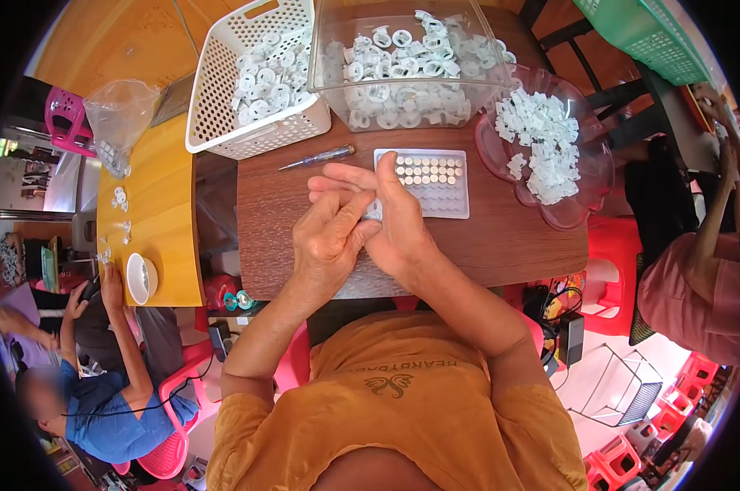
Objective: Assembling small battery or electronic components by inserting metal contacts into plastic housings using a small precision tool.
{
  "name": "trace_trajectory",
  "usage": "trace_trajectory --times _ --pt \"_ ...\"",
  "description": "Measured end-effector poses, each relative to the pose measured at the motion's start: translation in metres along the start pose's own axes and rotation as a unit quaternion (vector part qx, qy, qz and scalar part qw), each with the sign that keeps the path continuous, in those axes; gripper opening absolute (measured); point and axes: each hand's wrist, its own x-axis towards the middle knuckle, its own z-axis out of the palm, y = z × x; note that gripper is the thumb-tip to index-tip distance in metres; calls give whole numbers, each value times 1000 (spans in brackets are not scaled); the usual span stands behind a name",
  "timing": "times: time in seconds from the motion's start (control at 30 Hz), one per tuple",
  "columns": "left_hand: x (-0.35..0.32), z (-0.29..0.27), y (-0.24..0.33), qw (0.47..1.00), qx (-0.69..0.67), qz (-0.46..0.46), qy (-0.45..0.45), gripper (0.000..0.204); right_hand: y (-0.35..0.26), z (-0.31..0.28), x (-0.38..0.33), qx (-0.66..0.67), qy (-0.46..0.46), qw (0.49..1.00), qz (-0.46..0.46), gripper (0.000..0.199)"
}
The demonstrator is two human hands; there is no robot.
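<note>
Plastic part [373, 210], small and whitish, sits between the hands, gripped by thumb and fingers of the left hand [325, 233] against the palm of the right hand [399, 225], whose fingers stretch out straight. Just beyond, the right thumb hides the left edge of a white dimpled tray [444, 202] of round metallic-looking discs [431, 176], with a slim screwdriver [317, 158] left of it on the wood-grained table [501, 245]. Farther off stand a perforated basket [263, 139], a clear bin [411, 83] and, right, a scalloped pink dish [595, 176], all heaped with pale pieces [546, 135].
</note>
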Motion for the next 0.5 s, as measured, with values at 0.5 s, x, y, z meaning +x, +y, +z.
trace_trajectory --times 0.5 --pt "-2 2 8 971 166 170 4 29 1 -4 -1 51 5 998 29 81"
